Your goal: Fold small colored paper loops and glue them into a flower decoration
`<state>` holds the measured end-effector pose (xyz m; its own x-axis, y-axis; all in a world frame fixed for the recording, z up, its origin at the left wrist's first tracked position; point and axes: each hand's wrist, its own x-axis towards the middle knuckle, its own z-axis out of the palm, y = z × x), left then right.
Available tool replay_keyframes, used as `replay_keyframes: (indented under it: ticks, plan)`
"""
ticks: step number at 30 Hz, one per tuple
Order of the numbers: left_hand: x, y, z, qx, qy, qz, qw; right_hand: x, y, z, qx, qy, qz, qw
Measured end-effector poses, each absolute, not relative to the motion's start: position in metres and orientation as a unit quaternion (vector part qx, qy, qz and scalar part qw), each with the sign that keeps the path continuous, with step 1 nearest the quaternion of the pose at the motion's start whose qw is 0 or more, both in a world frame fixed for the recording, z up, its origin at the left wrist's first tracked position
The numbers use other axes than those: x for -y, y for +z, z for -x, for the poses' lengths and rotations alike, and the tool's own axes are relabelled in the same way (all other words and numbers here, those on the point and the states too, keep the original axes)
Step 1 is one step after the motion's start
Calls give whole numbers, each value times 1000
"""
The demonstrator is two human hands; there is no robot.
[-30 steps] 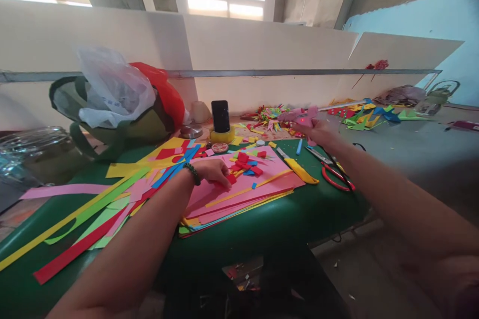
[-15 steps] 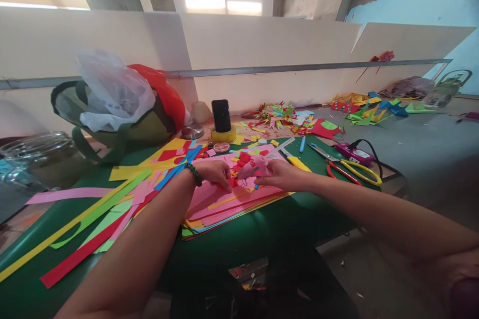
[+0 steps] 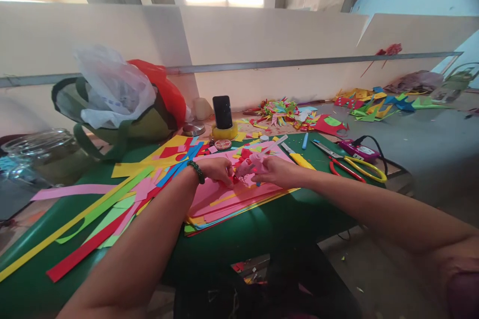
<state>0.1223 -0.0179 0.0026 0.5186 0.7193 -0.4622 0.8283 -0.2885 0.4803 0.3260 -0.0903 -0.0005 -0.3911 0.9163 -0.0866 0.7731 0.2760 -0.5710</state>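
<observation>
The right hand [image 3: 275, 172] carried the pink glue gun [image 3: 251, 163] from the far clutter to the red paper piece [image 3: 235, 178] beside the left hand [image 3: 220, 169].

No readable text, label, brand or number near my hands: blue marks on plastic bag [image 3: 112, 84] too blurred; phone [image 3: 222, 111] screen dark.

Both forearms are bare from the near edge of the picture out to the hands, with no sleeves, cuffs or gloves in sight. The left hand [image 3: 220, 169] has a bracelet [image 3: 196, 172] of small, round, dark green beads sitting snugly at the wrist. The right hand [image 3: 275, 172] and its wrist carry no band or watch. The fingers look free of rings, though they are too small and blurred to be sure.
</observation>
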Motion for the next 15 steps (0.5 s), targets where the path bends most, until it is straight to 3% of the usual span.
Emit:
replay_keyframes:
  ticks: [15]
  plan:
    - [21, 3, -123, -503, -69, -795, 332, 85, -5, -336, 797, 285, 515, 136]
